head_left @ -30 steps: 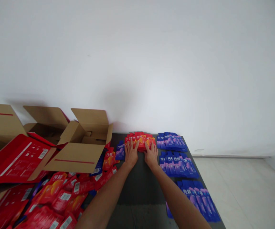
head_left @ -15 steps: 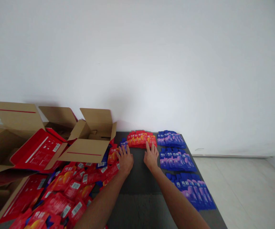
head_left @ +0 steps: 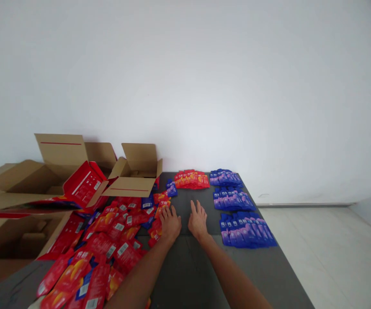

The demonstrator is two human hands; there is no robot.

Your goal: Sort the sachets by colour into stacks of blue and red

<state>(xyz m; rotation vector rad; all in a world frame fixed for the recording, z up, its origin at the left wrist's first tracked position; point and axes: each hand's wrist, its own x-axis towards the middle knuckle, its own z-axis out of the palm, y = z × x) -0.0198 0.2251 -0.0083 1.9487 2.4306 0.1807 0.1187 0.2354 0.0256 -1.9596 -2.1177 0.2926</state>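
single head-worn view, facing forward and slightly down, table (head_left: 188,262) near, wall probably close behind

Both hands (head_left: 183,223) drew back off the red packets (head_left: 192,180).

Soft, even light fills the scene, bright on the plain white wall (head_left: 205,77), with a faint grey shadow behind the open brown cardboard boxes (head_left: 134,171). Edges bend with wide-lens distortion and darken at the upper right corner; detail stays slightly soft throughout.

Bare table (head_left: 188,262) lane – red sachets (head_left: 108,244) left, blue sachets (head_left: 245,223) right.
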